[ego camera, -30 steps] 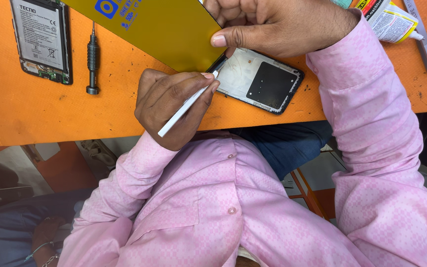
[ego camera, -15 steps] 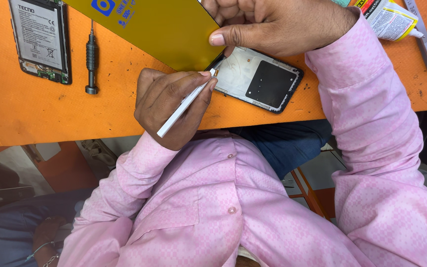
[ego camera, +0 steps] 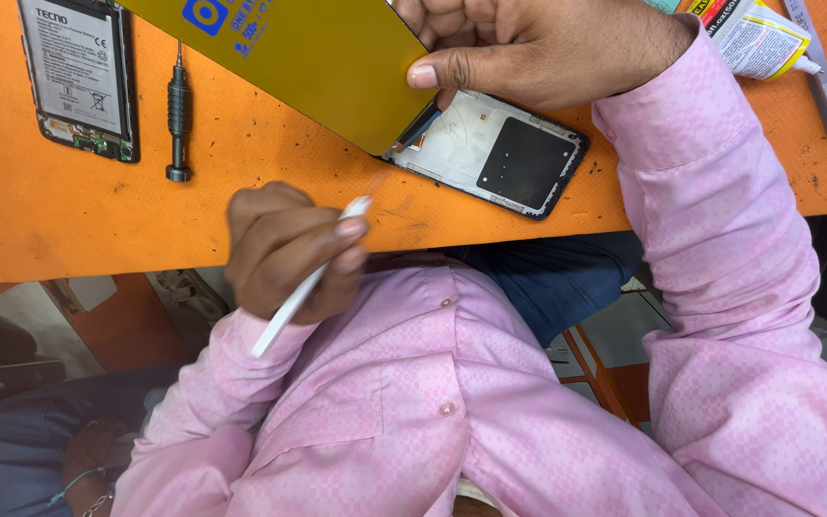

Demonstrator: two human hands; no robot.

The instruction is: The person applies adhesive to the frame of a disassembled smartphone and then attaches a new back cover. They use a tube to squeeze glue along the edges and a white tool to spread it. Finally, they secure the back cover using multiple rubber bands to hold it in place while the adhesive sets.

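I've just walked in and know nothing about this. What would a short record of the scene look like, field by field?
Surface: orange worktable
Left hand: grips a thin white plastic stick, off the table's edge
Right hand: pinches a glossy yellow sheet
Under the sheet: open black phone frame, partly covered
Far left: opened phone showing its battery, small dark screwdriver
Far right: glue tube, metal tweezers

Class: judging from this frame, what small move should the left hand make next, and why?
Probably slide the white stick toward the phone frame: the right hand holds the yellow panel over its corner, while the left hand holds the stick short of it.
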